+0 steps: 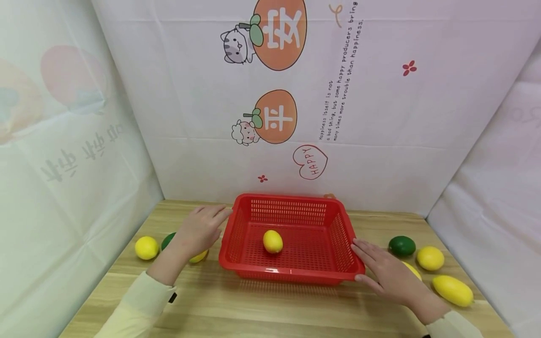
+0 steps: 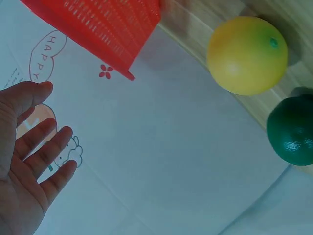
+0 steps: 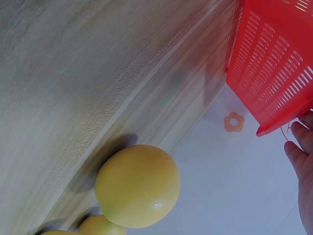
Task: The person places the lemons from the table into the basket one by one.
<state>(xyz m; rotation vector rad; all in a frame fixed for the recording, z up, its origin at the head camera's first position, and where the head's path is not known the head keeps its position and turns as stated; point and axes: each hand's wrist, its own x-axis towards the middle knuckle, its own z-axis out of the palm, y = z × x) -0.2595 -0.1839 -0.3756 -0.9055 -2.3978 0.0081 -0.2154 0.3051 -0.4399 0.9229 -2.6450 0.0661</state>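
Observation:
A red plastic basket (image 1: 291,277) stands on the table with one lemon (image 1: 272,241) inside. My left hand (image 1: 200,230) is beside the basket's left rim, fingers loosely bent; the left wrist view shows the palm bare and apart from the basket. At the right rim, my right hand (image 1: 382,270) rests its extended fingertips on the edge. Under and behind the left hand lie a yellow fruit (image 1: 199,257) and a green fruit (image 1: 167,240), both partly covered. Another yellow fruit (image 1: 412,270) is mostly hidden by the right hand.
Farther left is a lemon (image 1: 146,248). Right of the basket lie a dark green fruit (image 1: 402,246), a lemon (image 1: 430,258) and a long yellow fruit (image 1: 453,291). White printed cloth (image 1: 372,117) encloses the wooden table (image 1: 270,310) at the back and sides.

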